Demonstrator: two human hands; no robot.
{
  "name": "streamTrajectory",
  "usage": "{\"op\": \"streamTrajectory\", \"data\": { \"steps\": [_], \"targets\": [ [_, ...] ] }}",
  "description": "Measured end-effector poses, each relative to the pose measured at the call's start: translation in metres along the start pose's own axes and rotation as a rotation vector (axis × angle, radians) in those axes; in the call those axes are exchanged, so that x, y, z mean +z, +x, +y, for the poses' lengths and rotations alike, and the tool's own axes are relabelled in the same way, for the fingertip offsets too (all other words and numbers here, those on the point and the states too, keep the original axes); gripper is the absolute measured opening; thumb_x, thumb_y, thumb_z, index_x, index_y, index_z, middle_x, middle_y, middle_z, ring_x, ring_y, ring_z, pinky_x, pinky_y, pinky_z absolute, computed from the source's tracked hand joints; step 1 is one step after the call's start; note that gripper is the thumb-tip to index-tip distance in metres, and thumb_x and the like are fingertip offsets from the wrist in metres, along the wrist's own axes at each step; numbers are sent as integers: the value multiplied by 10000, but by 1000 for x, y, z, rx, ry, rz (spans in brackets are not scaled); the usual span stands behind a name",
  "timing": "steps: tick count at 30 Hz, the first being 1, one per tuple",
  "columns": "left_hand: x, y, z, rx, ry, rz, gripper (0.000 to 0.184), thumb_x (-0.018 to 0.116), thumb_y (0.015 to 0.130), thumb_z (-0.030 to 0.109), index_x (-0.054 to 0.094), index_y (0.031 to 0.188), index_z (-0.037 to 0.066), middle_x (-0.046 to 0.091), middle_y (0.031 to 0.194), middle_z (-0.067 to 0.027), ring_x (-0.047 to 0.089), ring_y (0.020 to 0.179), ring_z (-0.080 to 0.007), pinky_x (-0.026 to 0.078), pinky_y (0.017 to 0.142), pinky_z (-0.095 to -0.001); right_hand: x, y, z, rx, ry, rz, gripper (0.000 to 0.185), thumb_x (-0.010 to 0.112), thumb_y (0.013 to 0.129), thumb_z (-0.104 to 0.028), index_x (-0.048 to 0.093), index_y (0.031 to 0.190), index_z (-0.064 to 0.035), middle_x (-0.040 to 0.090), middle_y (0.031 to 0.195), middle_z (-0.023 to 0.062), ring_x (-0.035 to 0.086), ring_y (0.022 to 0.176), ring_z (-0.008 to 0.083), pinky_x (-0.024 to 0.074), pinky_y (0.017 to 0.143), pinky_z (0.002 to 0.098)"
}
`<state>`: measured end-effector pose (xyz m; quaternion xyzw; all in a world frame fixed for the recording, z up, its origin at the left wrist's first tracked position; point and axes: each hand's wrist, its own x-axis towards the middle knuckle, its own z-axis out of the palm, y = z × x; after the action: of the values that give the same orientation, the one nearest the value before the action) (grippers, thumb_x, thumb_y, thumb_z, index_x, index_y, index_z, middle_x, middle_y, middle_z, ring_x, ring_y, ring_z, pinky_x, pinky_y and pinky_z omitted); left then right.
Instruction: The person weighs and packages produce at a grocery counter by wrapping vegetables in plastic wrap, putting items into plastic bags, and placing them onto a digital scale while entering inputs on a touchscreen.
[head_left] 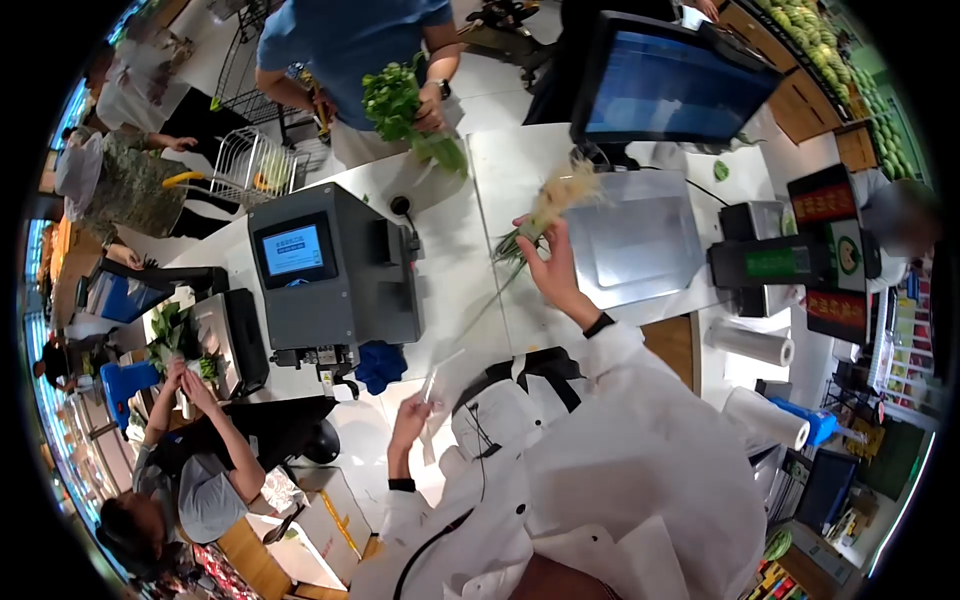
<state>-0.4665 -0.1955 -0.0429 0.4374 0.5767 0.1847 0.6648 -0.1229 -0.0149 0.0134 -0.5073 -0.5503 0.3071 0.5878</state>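
My right hand (548, 268) is closed around a bunch of scallions (558, 200), slightly blurred, over the white counter at the left edge of a metal weighing plate (640, 245). Its pale roots point up and right, and thin green leaves trail down and left past my fingers. Lower down, near the counter's front edge, my left hand (408, 422) pinches a thin, clear strip that looks like a plastic bag (432, 388). Part of this clear piece hangs below the fingers.
A grey machine with a lit screen (335, 265) stands on the counter at left, a blue cloth (380, 367) beside it. A monitor (660, 85) rises behind the plate. Across the counter, a person in blue (350, 60) holds leafy greens (395, 100). Plastic rolls (750, 342) lie at right.
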Motion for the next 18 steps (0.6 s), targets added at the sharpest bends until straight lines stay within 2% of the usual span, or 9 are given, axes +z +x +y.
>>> {"op": "streamTrajectory", "data": {
  "steps": [2,4,6,8,12,14,16,17,18],
  "targets": [
    [-5,22,7,36,24,-72,216,517,876,60,658,1026,-2,662,900,-22,575,836,-97,448,791,-246,-30,-10,-29,-16,20,20,279,545,932,-70,403,1167,-19,553,1133,128,544,1066,212,418,938,343],
    [-8,40,19,152,107,-93,203,526,871,59,663,1006,-5,647,845,3,546,781,-84,428,729,-234,-65,-11,-58,-156,-20,282,309,509,962,-116,392,1223,1,564,1096,128,567,1019,217,429,925,336],
    [-9,58,23,161,55,-114,194,529,866,63,668,985,-3,629,804,12,518,740,-72,408,687,-226,-105,-4,-95,-128,28,379,364,458,993,-172,364,1287,22,568,1073,125,581,986,215,439,915,335],
    [-6,68,38,142,38,-134,189,529,868,71,667,977,1,616,784,18,499,718,-62,398,665,-224,-157,2,-110,-81,89,352,403,420,1009,-199,337,1333,25,574,1042,123,590,956,206,451,898,330],
    [4,80,60,190,33,-119,192,521,878,86,659,976,-5,600,771,30,485,696,-56,391,647,-224,-247,9,-160,92,109,125,417,421,1009,-234,352,1350,-4,576,1010,104,573,946,170,451,869,292],
    [13,79,69,204,12,-110,195,520,879,92,661,973,-5,589,754,38,476,685,-53,383,638,-221,-277,17,-178,159,-147,-111,370,459,993,-222,444,1293,-5,584,1010,64,559,927,133,433,854,258],
    [21,82,71,222,79,-94,204,516,875,88,658,990,-3,598,764,33,482,686,-58,385,642,-223,-296,25,-160,202,-393,-314,333,495,977,-199,495,1248,-7,587,1011,50,560,921,124,433,846,253],
    [26,80,72,228,79,-85,204,516,875,88,658,990,-3,598,764,33,482,686,-58,385,642,-223,-306,24,-130,154,-643,-308,315,544,950,-183,522,1209,-5,591,1021,66,563,924,143,442,841,278],
    [30,80,73,205,141,-111,213,515,870,84,654,1003,-6,614,791,23,501,705,-65,398,664,-225,-301,27,-117,-55,-772,-397,334,577,924,-179,521,1194,8,595,1035,118,573,931,205,450,836,318]
  ]
}}
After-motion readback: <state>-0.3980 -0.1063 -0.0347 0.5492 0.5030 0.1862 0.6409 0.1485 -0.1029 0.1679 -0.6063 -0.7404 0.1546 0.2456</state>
